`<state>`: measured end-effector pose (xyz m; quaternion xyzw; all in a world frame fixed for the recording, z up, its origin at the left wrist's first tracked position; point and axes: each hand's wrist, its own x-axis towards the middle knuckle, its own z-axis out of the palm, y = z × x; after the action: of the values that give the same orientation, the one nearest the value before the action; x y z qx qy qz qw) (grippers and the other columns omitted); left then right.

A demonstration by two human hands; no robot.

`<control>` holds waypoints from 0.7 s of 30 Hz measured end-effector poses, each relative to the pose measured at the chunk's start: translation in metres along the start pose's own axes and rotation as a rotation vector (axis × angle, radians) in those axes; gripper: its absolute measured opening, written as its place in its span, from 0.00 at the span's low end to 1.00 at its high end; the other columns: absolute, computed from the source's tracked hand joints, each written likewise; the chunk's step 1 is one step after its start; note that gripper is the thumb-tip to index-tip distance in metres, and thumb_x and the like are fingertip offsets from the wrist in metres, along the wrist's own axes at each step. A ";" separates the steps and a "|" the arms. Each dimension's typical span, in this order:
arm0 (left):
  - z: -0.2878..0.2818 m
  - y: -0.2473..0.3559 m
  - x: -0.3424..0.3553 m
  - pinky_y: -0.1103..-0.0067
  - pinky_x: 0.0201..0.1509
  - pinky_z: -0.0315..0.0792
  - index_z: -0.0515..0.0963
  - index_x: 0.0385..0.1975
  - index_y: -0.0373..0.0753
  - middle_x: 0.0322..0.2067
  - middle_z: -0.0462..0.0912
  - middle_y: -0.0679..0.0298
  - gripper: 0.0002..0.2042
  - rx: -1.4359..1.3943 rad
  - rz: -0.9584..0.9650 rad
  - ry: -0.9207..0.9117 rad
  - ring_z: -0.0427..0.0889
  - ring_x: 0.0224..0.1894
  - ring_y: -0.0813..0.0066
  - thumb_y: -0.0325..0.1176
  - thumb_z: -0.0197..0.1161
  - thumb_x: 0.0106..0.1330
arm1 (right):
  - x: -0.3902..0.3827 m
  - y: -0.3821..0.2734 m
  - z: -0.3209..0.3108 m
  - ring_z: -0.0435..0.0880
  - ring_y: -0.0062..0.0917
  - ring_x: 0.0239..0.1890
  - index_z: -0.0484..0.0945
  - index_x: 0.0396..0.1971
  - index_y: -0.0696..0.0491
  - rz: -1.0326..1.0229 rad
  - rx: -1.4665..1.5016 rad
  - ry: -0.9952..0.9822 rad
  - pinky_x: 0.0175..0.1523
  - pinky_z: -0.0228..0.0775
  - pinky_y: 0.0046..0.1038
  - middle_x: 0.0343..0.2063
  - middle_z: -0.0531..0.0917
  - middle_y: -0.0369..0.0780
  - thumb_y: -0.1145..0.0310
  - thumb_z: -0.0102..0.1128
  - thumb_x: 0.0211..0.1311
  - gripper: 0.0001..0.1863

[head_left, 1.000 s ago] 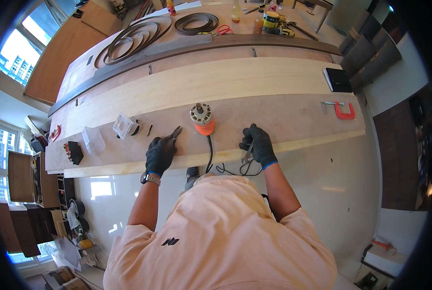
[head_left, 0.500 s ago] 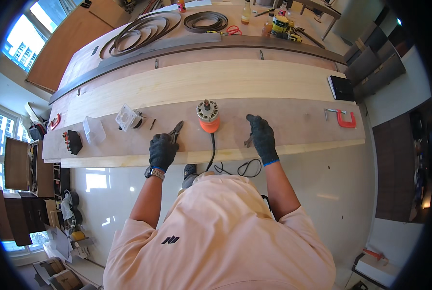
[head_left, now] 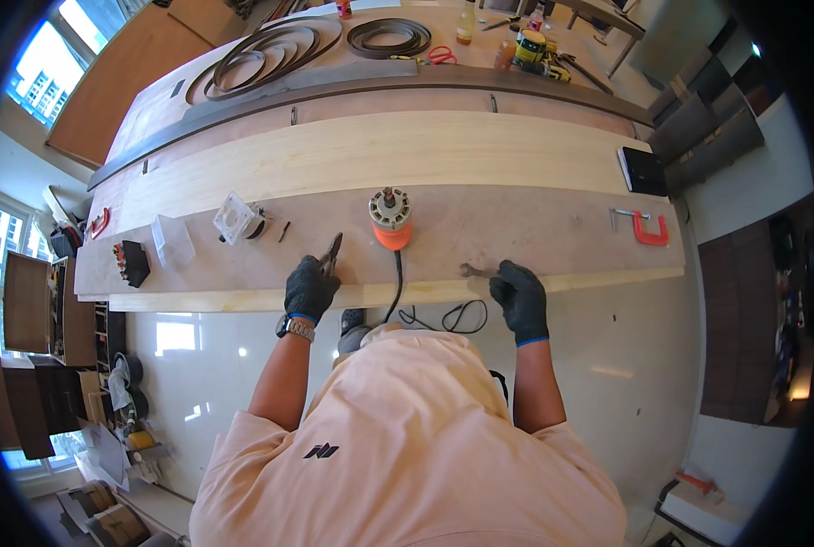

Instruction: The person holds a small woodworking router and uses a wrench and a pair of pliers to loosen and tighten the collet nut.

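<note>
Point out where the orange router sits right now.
The orange router stands on the long wooden board, near the middle of the head view, between and just beyond the left hand and right hand.

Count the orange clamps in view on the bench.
2: one orange clamp lies on the board's right end, past the right hand; another sits at the far left edge. More may hide in the far clutter.

Pliers — dark, slim, held in the gloved left hand, tip pointing away from the person, over the brown board near its front edge. Small metal wrench — flat on the same board, just by the gloved right hand, fingertips at its end.
</note>
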<state>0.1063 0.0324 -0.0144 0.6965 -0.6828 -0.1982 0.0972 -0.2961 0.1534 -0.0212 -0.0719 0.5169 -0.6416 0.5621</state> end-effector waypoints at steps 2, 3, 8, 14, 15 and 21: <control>-0.005 0.003 0.003 0.60 0.39 0.79 0.78 0.36 0.35 0.30 0.85 0.49 0.22 -0.058 -0.022 -0.096 0.87 0.36 0.50 0.43 0.78 0.50 | 0.008 0.011 -0.012 0.89 0.30 0.32 0.83 0.45 0.60 0.082 0.258 -0.034 0.37 0.87 0.27 0.33 0.87 0.43 0.73 0.62 0.70 0.09; -0.010 0.005 0.004 0.61 0.36 0.79 0.78 0.35 0.36 0.30 0.86 0.51 0.19 -0.111 -0.049 -0.185 0.87 0.34 0.53 0.41 0.78 0.52 | 0.012 0.014 -0.015 0.89 0.32 0.34 0.83 0.46 0.61 0.167 0.520 -0.077 0.39 0.89 0.27 0.34 0.87 0.44 0.75 0.60 0.71 0.09; -0.029 0.008 -0.018 0.64 0.40 0.81 0.80 0.39 0.33 0.35 0.87 0.53 0.12 -1.123 -0.312 -0.444 0.88 0.39 0.57 0.33 0.71 0.62 | -0.004 0.000 0.037 0.90 0.35 0.39 0.82 0.47 0.63 0.358 0.653 -0.356 0.43 0.90 0.29 0.37 0.87 0.48 0.77 0.56 0.72 0.09; -0.045 0.035 -0.036 0.57 0.63 0.78 0.78 0.46 0.33 0.54 0.83 0.45 0.12 -1.792 -0.137 -0.657 0.82 0.59 0.48 0.30 0.67 0.66 | -0.010 -0.008 0.082 0.90 0.37 0.41 0.79 0.51 0.65 0.379 0.652 -0.482 0.45 0.90 0.31 0.39 0.86 0.51 0.78 0.54 0.72 0.12; -0.046 0.036 -0.036 0.56 0.68 0.74 0.77 0.50 0.32 0.58 0.80 0.43 0.14 -1.822 -0.093 -0.708 0.79 0.64 0.47 0.30 0.66 0.66 | -0.010 -0.007 0.088 0.90 0.37 0.41 0.78 0.51 0.65 0.333 0.610 -0.505 0.46 0.90 0.31 0.39 0.86 0.51 0.78 0.54 0.72 0.12; -0.055 0.039 -0.019 0.56 0.68 0.74 0.73 0.63 0.27 0.61 0.79 0.44 0.26 -1.711 -0.034 -0.869 0.79 0.64 0.48 0.35 0.67 0.68 | 0.001 -0.003 0.102 0.90 0.37 0.40 0.79 0.49 0.64 0.126 0.370 -0.493 0.45 0.90 0.32 0.40 0.86 0.50 0.79 0.56 0.68 0.12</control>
<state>0.0938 0.0414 0.0539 0.2649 -0.2728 -0.8720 0.3082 -0.2298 0.0931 0.0273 -0.0896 0.2431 -0.6519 0.7126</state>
